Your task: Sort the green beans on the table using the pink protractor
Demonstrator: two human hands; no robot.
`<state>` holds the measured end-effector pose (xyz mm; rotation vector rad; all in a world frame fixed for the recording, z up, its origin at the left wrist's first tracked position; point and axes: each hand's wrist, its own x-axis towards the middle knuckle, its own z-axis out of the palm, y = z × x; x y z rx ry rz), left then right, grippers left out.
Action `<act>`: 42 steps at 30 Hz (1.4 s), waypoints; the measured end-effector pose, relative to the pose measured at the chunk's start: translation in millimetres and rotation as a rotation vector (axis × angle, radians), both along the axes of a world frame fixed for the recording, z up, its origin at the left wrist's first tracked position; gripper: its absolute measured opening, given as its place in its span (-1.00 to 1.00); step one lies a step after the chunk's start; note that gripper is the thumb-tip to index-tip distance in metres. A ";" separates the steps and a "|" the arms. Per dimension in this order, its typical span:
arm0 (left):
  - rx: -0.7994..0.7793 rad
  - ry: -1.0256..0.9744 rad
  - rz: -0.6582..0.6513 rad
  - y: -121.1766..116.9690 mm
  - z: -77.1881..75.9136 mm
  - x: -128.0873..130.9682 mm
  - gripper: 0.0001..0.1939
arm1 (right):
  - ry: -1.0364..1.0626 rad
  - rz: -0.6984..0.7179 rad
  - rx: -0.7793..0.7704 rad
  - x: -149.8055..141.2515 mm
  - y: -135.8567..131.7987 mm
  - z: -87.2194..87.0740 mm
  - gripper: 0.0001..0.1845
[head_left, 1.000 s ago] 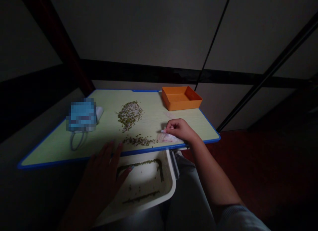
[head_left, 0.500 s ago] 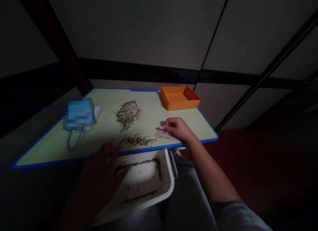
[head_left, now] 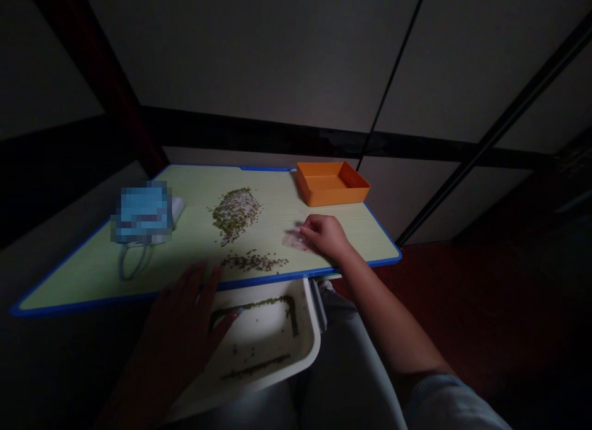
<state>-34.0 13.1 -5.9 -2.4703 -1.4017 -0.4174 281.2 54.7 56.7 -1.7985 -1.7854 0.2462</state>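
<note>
My right hand (head_left: 326, 235) is closed in a pinch low over the right part of the pale board (head_left: 277, 174). A thin, pinkish, see-through sheet (head_left: 295, 240) shows under its fingers; its exact kind I cannot make out. Left of it, a strip of small greenish-brown grains (head_left: 254, 261) lies along the front edge, with a larger pile of grains (head_left: 235, 211) behind. My left hand (head_left: 185, 313) is open, fingers spread, its fingertips at the board's front edge and its thumb above a white tub (head_left: 311, 350). Grains line the tub's inner corners.
An orange tray (head_left: 335, 195) stands at the board's back right. At the left lies a blurred blue item (head_left: 143, 213) with a looped cord (head_left: 134, 263). Dark cabinet panels (head_left: 259, 60) rise behind the board. My legs are beneath the tub and board.
My right hand and the pinkish sheet have shifted slightly left and away from the front edge. A few more grains show on the tub floor. The left hand stays about where it was.
</note>
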 end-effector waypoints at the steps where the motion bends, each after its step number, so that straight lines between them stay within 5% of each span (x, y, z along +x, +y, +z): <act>1: -0.002 -0.006 0.003 0.0 -0.2 0.1 -0.23 | -0.068 0.001 -0.005 -3.0 0.9 1.9 -0.73; 6: -0.014 -0.039 -0.005 0.3 -0.5 0.8 -0.22 | -0.360 -0.267 0.022 -12.8 4.9 8.8 -0.64; 10: -0.042 -0.066 -0.006 1.1 -1.4 0.4 -0.20 | -0.277 -0.362 0.091 -8.6 3.6 5.1 -0.64; 18: -0.047 -0.074 -0.006 0.4 -1.7 -0.2 -0.19 | 0.391 0.245 -0.025 -2.2 -9.4 -3.4 -0.69; 42: -0.095 -0.053 0.019 -2.0 5.7 2.5 -0.20 | 0.466 0.303 -0.179 8.2 -10.2 -6.4 -0.64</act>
